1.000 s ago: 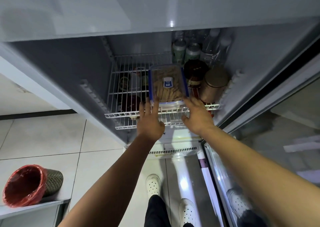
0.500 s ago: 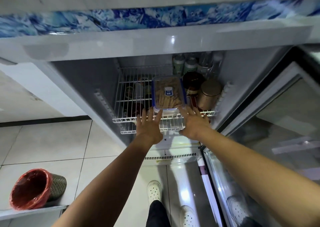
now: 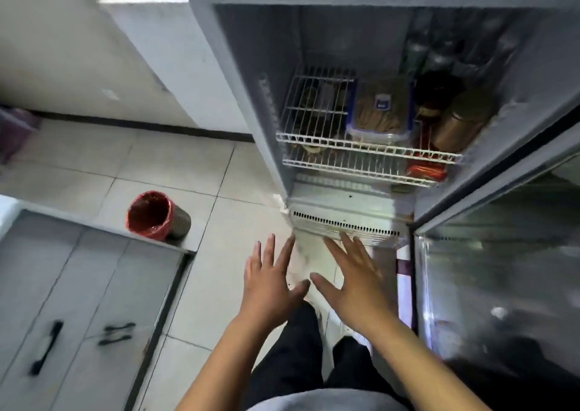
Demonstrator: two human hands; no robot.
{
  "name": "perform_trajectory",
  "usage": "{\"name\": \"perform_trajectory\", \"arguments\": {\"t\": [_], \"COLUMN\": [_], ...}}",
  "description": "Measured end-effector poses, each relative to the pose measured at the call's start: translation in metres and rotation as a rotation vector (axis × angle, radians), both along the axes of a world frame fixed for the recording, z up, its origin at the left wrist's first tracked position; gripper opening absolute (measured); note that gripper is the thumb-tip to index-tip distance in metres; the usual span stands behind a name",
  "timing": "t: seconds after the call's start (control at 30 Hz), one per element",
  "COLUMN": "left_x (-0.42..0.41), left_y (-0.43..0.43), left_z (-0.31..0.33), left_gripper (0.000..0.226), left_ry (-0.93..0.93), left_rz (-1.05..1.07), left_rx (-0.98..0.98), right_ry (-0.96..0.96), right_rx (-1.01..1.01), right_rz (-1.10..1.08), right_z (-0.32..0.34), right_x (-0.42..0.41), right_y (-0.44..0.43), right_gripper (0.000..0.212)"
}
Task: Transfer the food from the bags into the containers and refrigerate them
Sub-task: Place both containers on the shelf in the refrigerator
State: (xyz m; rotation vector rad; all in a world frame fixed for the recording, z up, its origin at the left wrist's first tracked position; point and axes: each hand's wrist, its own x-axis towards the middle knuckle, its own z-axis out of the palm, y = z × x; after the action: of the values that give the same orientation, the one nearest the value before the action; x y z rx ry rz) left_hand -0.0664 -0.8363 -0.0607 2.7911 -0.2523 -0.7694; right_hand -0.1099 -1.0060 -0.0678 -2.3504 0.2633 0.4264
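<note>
The change from a second back is the release. Then, both grips are up at the near end of the container, at the shelf's front edge. Now the left grip [image 3: 270,288] and the right grip [image 3: 354,282] hang low and near, just in front of the vent grille [image 3: 345,223] at the foot of the fridge [image 3: 251,65], well apart from the shelf. Both are released, with fingers straight and spread, and nothing is in either.

The container [image 3: 381,109] stays where it was pushed. It is clear with a blue-rimmed lid and has pale stick-like food inside. It lies flat on the upper wire shelf [image 3: 317,140], right of centre, its near end just behind the front rail. A dark jar [image 3: 439,90] and a gold canister [image 3: 461,121] stand just beside it on the right; the blur hides whether they touch it.

The view also drops and pulls back, so the floor, a red-lined waste bin [image 3: 153,216] at the left and the counter [image 3: 47,285] at the near left come into sight.

For the task, this container looks placed and let go, so its refrigeration is done apart from the door. The glass door [image 3: 502,269] stands open at the right, and shutting it seems the likely next move unless more containers follow. No bags or other containers show here, so how much remains cannot be told.
</note>
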Motion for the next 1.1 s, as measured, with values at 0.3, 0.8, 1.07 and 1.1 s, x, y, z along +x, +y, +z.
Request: {"name": "perform_trajectory", "arguments": {"t": [0.3,0.8,1.07,1.1], "left_x": [-0.077,-0.115,-0.124,-0.122], "left_y": [0.152,0.468,0.569,0.579], "left_z": [0.032,0.057,0.052,0.052], "left_gripper": [0.083,0.082,0.083,0.084], "left_ry": [-0.019,-0.209,-0.267,-0.274], "left_rz": [0.429,1.0,1.267,1.297], "left_rx": [-0.021,-0.271,-0.245,-0.223], "right_ry": [0.019,-0.188,-0.215,-0.219], "right_rx": [-0.026,0.054,0.222,0.255], "right_rz": [0.433,0.714,0.91,0.948], "right_z": [0.026,0.081,0.089,0.088], "right_x": [0.005,0.042,0.078,0.084], "right_y": [0.139,0.46,0.568,0.585], "right_gripper": [0.069,0.068,0.06,0.059]}}
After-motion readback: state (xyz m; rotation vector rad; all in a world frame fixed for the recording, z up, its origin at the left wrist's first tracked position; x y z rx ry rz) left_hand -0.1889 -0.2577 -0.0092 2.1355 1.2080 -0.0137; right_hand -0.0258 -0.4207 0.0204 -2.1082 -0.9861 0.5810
